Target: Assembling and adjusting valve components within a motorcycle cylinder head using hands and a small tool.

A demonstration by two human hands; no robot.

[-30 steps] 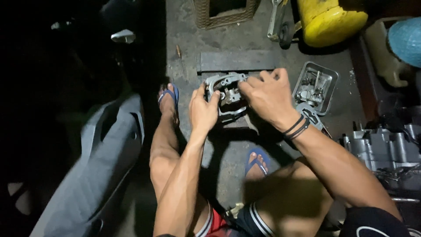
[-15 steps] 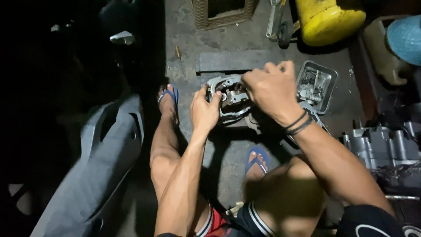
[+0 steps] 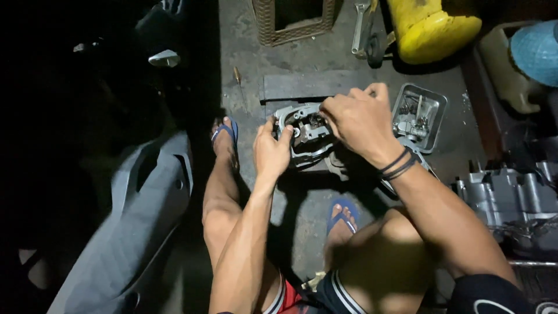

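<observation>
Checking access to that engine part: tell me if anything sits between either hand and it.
Nothing visible does. The left hand already grips the left edge of the grey metal engine part, and the right hand rests on its right side with fingers over the top. The metal tray lies off to the right, clear of both.

L hand (image 3: 272,152) out front, fingers curled, thumb up — R hand (image 3: 356,121) knuckles up, fingers bent down — both arms extended.

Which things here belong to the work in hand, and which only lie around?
In hand: grey metal engine part, gripped by left hand, touched by right hand.

Lying about: small metal tray of parts, yellow plastic container, grey scooter panel, grey engine casing.
</observation>
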